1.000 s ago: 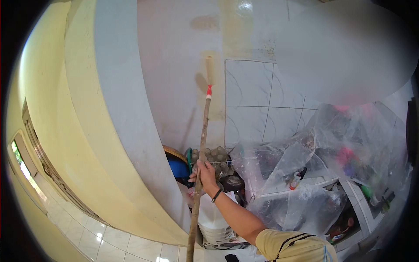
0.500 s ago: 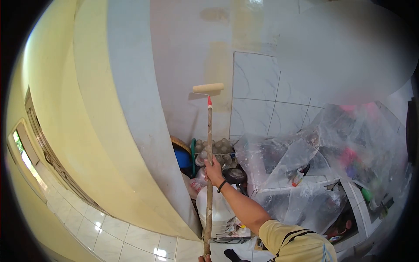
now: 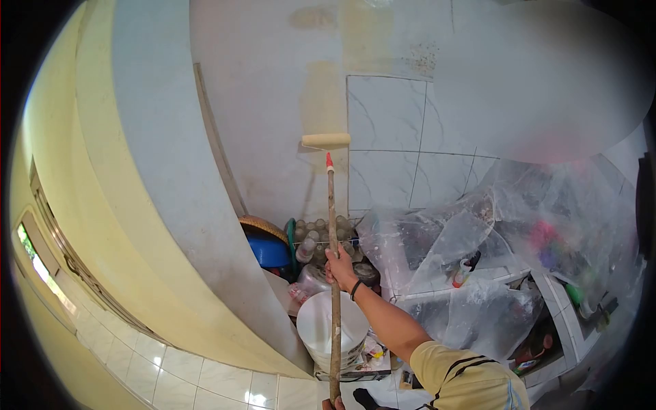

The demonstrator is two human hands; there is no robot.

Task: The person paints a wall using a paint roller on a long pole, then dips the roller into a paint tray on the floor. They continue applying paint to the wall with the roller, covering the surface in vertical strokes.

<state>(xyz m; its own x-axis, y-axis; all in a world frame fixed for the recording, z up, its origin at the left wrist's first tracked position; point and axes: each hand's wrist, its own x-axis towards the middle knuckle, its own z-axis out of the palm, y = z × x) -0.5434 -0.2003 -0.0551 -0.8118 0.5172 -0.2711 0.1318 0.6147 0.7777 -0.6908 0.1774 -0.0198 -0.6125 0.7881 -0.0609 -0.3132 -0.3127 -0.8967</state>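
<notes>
A paint roller [image 3: 326, 140] with a cream sleeve and a red handle is fixed to a long wooden pole. It lies level against the pale wall, at the lower end of a yellow painted patch [image 3: 321, 99]. My right hand [image 3: 339, 266], a dark band at its wrist, is wrapped around the middle of the pole. Lower down, at the bottom edge of the view, my left hand [image 3: 333, 404] closes around the pole's near end; only part of it shows. White buckets [image 3: 328, 321] stand behind the pole, just below my right hand.
Clear plastic sheeting [image 3: 451, 239] drapes the tiled counter on the right, with a small bottle [image 3: 462, 272] on it. Glass jars [image 3: 321, 232] and a blue basin [image 3: 266, 251] sit in the corner. A wall edge [image 3: 198, 225] juts out on the left.
My view has swung left, showing more of the wall corner and the basin. The roller now meets the foot of the yellow patch, left of the tiles. Both hands keep their hold.
</notes>
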